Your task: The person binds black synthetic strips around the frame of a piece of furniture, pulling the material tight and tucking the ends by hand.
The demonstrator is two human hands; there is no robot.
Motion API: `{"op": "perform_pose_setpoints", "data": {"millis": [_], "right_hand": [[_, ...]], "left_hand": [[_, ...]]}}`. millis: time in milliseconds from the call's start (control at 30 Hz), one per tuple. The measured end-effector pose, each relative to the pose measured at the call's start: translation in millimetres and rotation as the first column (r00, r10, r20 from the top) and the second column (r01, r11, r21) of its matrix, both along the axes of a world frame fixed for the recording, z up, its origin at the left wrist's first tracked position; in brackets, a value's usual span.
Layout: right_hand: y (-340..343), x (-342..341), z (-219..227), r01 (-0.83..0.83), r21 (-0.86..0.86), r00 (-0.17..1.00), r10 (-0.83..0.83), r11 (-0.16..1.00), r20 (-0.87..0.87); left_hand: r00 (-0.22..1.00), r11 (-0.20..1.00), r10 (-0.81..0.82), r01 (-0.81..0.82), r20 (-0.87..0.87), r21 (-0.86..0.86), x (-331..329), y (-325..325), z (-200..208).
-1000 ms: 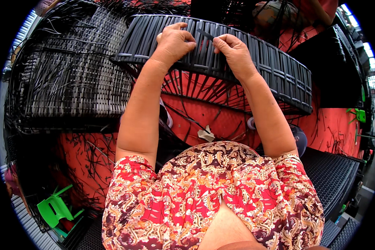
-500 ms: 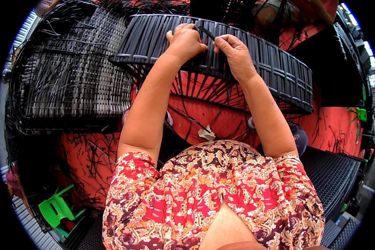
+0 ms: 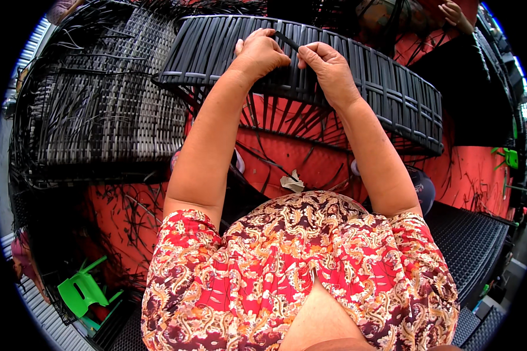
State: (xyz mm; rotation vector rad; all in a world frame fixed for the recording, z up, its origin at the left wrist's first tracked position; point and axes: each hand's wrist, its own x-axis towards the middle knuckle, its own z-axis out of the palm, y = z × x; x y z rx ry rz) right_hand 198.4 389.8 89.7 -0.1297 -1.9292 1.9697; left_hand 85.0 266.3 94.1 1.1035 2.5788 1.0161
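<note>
A long curved frame wrapped in dark grey plastic rattan strips [image 3: 386, 90] lies across in front of me, paler strips running along it. My right hand [image 3: 332, 73] pinches a flat black rattan strip [image 3: 286, 40] between thumb and forefinger above the frame. The strip's other end meets the fingertips of my left hand [image 3: 260, 54], near the frame's far edge. That hand is closed, its fingers bent and the thumb pointing toward my right hand. Beneath the frame, loose black strips [image 3: 281, 117] fan out toward me.
At left stands a grey-and-black woven panel [image 3: 108, 93] with many loose ends. Scraps litter the red floor covering [image 3: 123, 225]. A green plastic chair [image 3: 82, 292] is lower left, dark woven furniture [image 3: 465, 245] lower right. Another person's hand [image 3: 455, 14] shows at upper right.
My right hand and the strip have shifted slightly up and left, bringing the strip's end to my left fingertips. The other person's hand has come up at upper right.
</note>
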Motion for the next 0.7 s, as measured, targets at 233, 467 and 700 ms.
{"op": "perform_pose_setpoints", "data": {"millis": [233, 467, 700], "right_hand": [[5.9, -1.6, -0.7, 0.124, -0.034, 0.992, -0.122, 0.992, 0.034], [26.2, -7.2, 7.7, 0.045, 0.131, 0.962, -0.078, 0.990, 0.260], [19.0, -11.9, 18.6, -0.138, 0.257, 0.914, 0.022, 0.956, 0.406]], "left_hand": [[0.956, 0.971, -0.092, 0.024, 0.278, 0.238, -5.3, -1.5, -12.1], [0.857, 0.914, -0.147, -0.073, 0.493, 0.398, -3.9, -5.6, -17.4], [0.833, 0.918, -0.164, -0.067, 0.528, 0.390, -6.7, -6.3, -18.1]]}}
